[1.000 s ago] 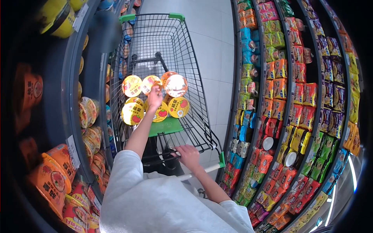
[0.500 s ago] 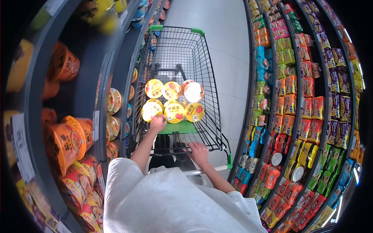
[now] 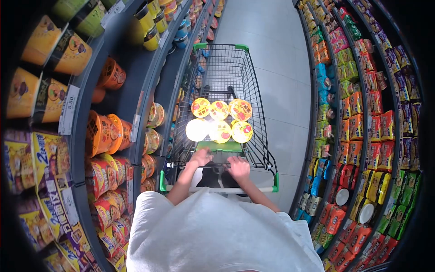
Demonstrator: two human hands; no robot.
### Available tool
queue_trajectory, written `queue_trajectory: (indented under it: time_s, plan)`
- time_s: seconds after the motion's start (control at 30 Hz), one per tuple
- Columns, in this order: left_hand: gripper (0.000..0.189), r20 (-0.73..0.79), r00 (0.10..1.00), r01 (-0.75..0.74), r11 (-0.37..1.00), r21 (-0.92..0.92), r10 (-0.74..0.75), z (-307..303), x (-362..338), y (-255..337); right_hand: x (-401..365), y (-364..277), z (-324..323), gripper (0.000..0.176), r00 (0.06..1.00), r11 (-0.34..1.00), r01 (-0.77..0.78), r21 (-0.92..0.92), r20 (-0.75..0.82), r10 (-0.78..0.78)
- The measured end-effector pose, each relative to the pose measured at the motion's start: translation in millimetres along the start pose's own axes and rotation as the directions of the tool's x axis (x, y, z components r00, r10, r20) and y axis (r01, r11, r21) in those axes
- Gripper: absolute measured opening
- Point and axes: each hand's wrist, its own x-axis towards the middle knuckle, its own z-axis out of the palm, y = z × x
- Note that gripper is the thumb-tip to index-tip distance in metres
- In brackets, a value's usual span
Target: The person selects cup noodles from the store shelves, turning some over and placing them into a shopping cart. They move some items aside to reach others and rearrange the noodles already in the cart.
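Observation:
Several yellow-lidded instant noodle cups [image 3: 219, 110] stand in two rows in a black wire shopping cart [image 3: 251, 75]; glare whitens the front-left lid. My left hand [image 3: 201, 157] is above the cart's near end, just behind the green panel [image 3: 219, 146], apart from the cups; its fingers are blurred. My right hand [image 3: 239, 167] is over the near wire rim on the right, fingers loosely bent and apart, nothing seen in them. Nearer my body, the pale push bar [image 3: 267, 188] with green ends runs beneath my forearms, with neither hand around it.
On the left, shelves hold orange noodle buckets [image 3: 100, 133], red cups [image 3: 102, 174] and a price tag [image 3: 69, 110]. Shelves of bagged noodles [image 3: 355, 115] line the right side. Pale floor tiles [image 3: 283, 90] run along the aisle between them.
My left hand has drawn back from the front-left cup towards the cart's near end and now holds nothing visible. My right hand stays near the rim. The view has shifted, showing more left shelf.

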Motion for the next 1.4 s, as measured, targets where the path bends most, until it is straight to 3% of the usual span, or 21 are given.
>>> queue_trajectory:
  time_s: [0.03, 0.13, 0.3, 0.4, 0.47, 0.73, 0.83, 0.93, 0.97, 1.03, 1.07, 1.1, 1.13, 1.17, 1.2, 1.23, 1.27, 1.3, 1.4]
  plan:
    - [0.047, 0.009, 0.997, 0.073, 0.997, 0.008, -0.073, -8.3, -9.3, 15.6, 0.7, 1.3, -1.5, 0.039, 1.000, 1.000, -0.005, -0.003, 0.025, 0.005]
    - [0.045, -0.094, 0.989, 0.108, 0.992, -0.062, -0.114, -15.2, -27.7, 38.1, -0.4, 1.5, -1.9, 0.044, 0.998, 0.999, -0.037, -0.009, 0.044, 0.037]
    - [0.041, -0.237, 0.959, 0.165, 0.986, 0.012, -0.157, -12.1, -53.5, 65.8, 2.9, 1.9, 1.2, 0.042, 0.998, 0.998, -0.049, -0.027, 0.035, 0.050]
    - [0.035, -0.316, 0.938, 0.176, 0.981, 0.084, -0.141, -4.7, -69.9, 76.6, 4.5, -0.3, -2.7, 0.038, 0.991, 0.995, -0.096, -0.024, 0.097, 0.098]
    - [0.031, -0.419, 0.907, 0.110, 0.984, 0.137, -0.043, 5.3, -76.7, 74.6, 5.0, -0.5, -5.2, 0.038, 0.991, 0.997, -0.076, -0.017, 0.110, 0.077]
    - [0.025, -0.532, 0.842, 0.132, 0.990, 0.044, -0.089, 19.4, -85.3, 75.5, 2.2, 4.9, 1.9, 0.037, 0.993, 0.998, -0.059, 0.033, 0.106, 0.055]
    - [0.036, -0.513, 0.854, 0.122, 0.992, 0.040, -0.085, 18.3, -83.0, 72.9, 2.1, 5.6, 3.1, 0.036, 0.993, 0.998, -0.060, 0.033, 0.108, 0.056]
    - [0.046, -0.587, 0.805, 0.099, 0.995, -0.003, -0.082, 11.2, -92.9, 86.6, 2.9, 5.7, -2.4, 0.037, 0.995, 0.997, -0.052, 0.056, 0.088, 0.047]
    - [0.058, -0.582, 0.804, 0.031, 0.987, -0.155, -0.117, 8.0, -92.2, 81.5, 0.9, 6.5, 2.0, 0.037, 0.996, 0.997, -0.044, 0.062, 0.074, 0.040]
    - [0.062, -0.745, 0.614, -0.252, 0.829, -0.499, -0.262, -3.5, -89.4, 85.2, 1.0, 6.9, 2.3, 0.037, 0.996, 0.996, -0.055, 0.068, 0.076, 0.050]
    - [0.066, -0.864, 0.429, -0.323, 0.848, -0.420, -0.264, -7.1, -72.1, 57.0, 2.0, 7.0, 4.4, 0.037, 0.996, 0.996, -0.061, 0.072, 0.076, 0.056]
    - [0.065, -0.846, 0.329, -0.427, 0.733, -0.530, -0.420, -31.8, -79.5, 65.8, 2.0, 6.9, 2.0, 0.036, 0.996, 0.996, -0.055, 0.067, 0.070, 0.050]
    - [0.067, -0.808, 0.234, -0.379, 0.715, -0.588, -0.540, -71.4, -108.2, 101.7, 2.0, 7.1, 1.5, 0.036, 0.996, 0.996, -0.059, 0.064, 0.067, 0.054]
    - [0.071, -0.782, 0.126, -0.528, 0.626, -0.573, -0.610, -96.3, -107.6, 83.4, 1.4, 6.6, 3.8, 0.037, 0.996, 0.996, -0.062, 0.065, 0.065, 0.057]
    - [0.080, -0.706, 0.139, -0.672, 0.457, -0.582, -0.695, -136.1, -143.0, 126.3, 0.9, 5.8, 3.9, 0.037, 0.996, 0.996, -0.063, 0.064, 0.063, 0.059]
    - [0.093, -0.681, 0.116, -0.767, 0.371, -0.523, -0.723, -158.8, -152.5, 112.5, 1.0, 4.4, 1.4, 0.037, 0.996, 0.996, -0.065, 0.062, 0.063, 0.061]
    - [0.108, -0.651, 0.163, -0.844, 0.237, -0.481, -0.741, -185.7, -171.9, 124.0, 0.9, 3.7, 1.1, 0.037, 0.996, 0.996, -0.069, 0.064, 0.068, 0.064]
    - [0.120, -0.630, 0.206, -0.846, 0.188, -0.500, -0.749, -203.1, -187.3, 129.4, 1.0, 3.5, 1.2, 0.038, 0.995, 0.995, -0.071, 0.066, 0.073, 0.066]
    - [0.117, -0.503, 0.342, -0.883, -0.087, -0.461, -0.794, -244.8, -208.4, 130.8, 1.2, 3.7, 0.6, 0.038, 0.995, 0.996, -0.070, 0.064, 0.079, 0.064]
